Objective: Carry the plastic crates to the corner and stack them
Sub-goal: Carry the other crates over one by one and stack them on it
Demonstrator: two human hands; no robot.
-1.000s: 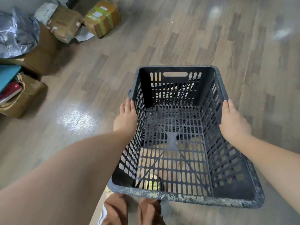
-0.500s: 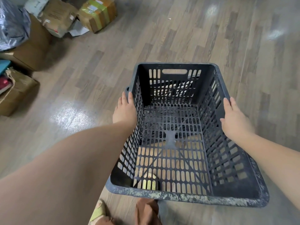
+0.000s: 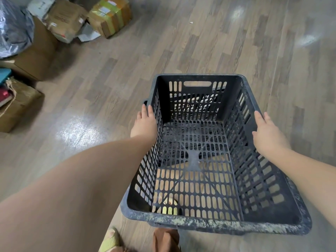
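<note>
I hold one black slotted plastic crate (image 3: 200, 222) in front of me, above the wood-look floor, its open top facing up and its near rim scuffed pale. My left hand (image 3: 144, 122) grips the outside of its left long wall near the rim. My right hand (image 3: 268, 135) grips the right long wall, fingers over the rim. The crate is empty; my feet in yellow-green sandals show through its slots and below it. A handle slot sits in the far end wall.
Cardboard boxes (image 3: 67, 19) and a taped box (image 3: 111, 15) lie on the floor at the far left, with a grey plastic bag (image 3: 12, 30) on another box (image 3: 34, 59). A further box (image 3: 16, 106) with books sits at the left edge.
The boxes at the left have slid towards the left edge and then a little back as I walk. Both hands keep the same hold on the crate.
</note>
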